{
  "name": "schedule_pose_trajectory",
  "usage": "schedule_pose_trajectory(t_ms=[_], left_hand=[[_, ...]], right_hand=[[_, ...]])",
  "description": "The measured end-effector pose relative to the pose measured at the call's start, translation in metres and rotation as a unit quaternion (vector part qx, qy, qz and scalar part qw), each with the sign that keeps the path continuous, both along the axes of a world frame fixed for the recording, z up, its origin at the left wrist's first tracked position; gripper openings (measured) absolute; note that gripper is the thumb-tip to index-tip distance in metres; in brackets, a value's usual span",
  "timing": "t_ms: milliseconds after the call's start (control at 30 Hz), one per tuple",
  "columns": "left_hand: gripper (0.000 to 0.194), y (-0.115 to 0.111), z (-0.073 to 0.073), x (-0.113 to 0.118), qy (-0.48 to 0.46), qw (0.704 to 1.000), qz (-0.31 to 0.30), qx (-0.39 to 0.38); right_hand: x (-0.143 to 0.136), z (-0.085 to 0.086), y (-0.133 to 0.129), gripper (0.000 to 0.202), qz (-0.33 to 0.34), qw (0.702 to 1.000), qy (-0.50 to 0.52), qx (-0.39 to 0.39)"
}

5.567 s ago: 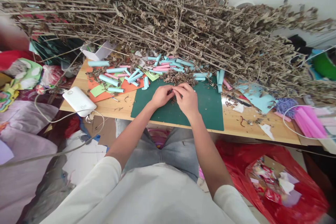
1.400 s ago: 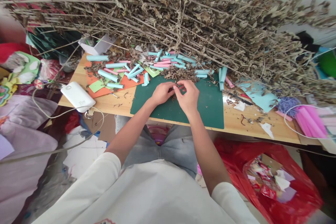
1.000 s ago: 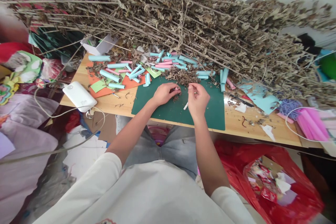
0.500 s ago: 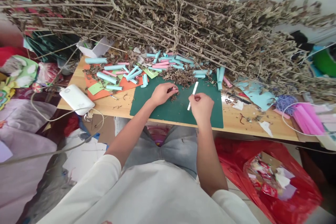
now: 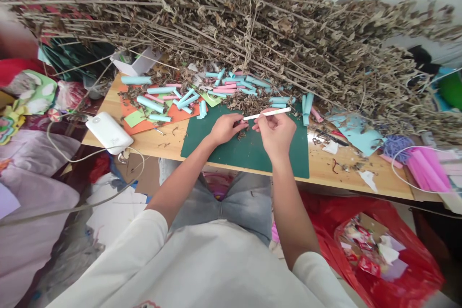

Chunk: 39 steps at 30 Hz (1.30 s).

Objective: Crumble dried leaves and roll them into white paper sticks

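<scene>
Pinching a thin white stick (image 5: pixel 266 114), the right hand (image 5: pixel 276 131) hovers over the green mat (image 5: pixel 288 149) at the counter's (image 5: pixel 162 147) near edge; the left hand (image 5: pixel 225 128) is curled shut on dry bits (image 5: pixel 241 125).

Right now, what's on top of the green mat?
On the green mat: dry leaf crumbs, the left hand, and the right hand holding a white stick. The mat beneath them is hidden.

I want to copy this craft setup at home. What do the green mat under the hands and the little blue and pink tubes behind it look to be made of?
Green mat: looks like matte rubbery plastic, flat and uniform, probably a cutting mat. Blue and pink tubes: seemingly rolled coloured paper, judging by their open ends and dull surface.
</scene>
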<state>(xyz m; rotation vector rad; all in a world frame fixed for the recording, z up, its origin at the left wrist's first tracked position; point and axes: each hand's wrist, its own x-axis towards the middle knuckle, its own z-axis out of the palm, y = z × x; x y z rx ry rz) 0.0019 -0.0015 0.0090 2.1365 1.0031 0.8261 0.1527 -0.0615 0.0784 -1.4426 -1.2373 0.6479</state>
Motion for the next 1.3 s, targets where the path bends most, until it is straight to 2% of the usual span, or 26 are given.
schedule_pose_trajectory(t_ms=[300,667,733,833,867,967,1067,1200,1300], left_hand=[[0.028,-0.001,0.002,-0.001,-0.001,1.0,-0.012,-0.006],[0.028,0.0,-0.001,-0.001,0.006,1.0,-0.007,0.005],[0.027,0.0,0.0,-0.001,0.003,1.0,-0.009,0.003],[0.027,0.0,0.001,-0.001,0.001,1.0,-0.01,-0.004],[0.027,0.0,0.001,-0.001,0.002,1.0,-0.009,-0.005],[0.027,-0.001,0.001,0.0,0.004,1.0,-0.006,-0.008],[0.026,-0.001,0.0,0.0,0.002,1.0,-0.002,-0.01],[0.026,-0.001,-0.001,0.0,0.003,1.0,-0.001,-0.009],[0.028,-0.001,0.001,0.0,0.006,1.0,0.002,-0.008]], right_hand=[[-0.004,-0.004,0.007,0.016,0.048,0.982,-0.183,-0.026],[-0.009,-0.003,0.01,0.025,0.029,0.973,-0.228,0.026],[-0.009,-0.005,0.01,0.023,0.05,0.971,-0.233,0.032],[-0.008,-0.003,0.009,0.022,0.082,0.976,-0.202,0.028],[-0.007,0.0,0.008,0.023,0.065,0.98,-0.187,0.027],[-0.003,0.006,0.006,0.029,-0.038,0.992,-0.118,0.038],[0.003,0.005,0.008,0.035,-0.092,0.995,0.01,0.046],[0.007,-0.003,0.013,0.04,-0.088,0.98,0.177,0.016],[0.007,-0.005,0.013,0.043,-0.075,0.968,0.239,-0.007]])
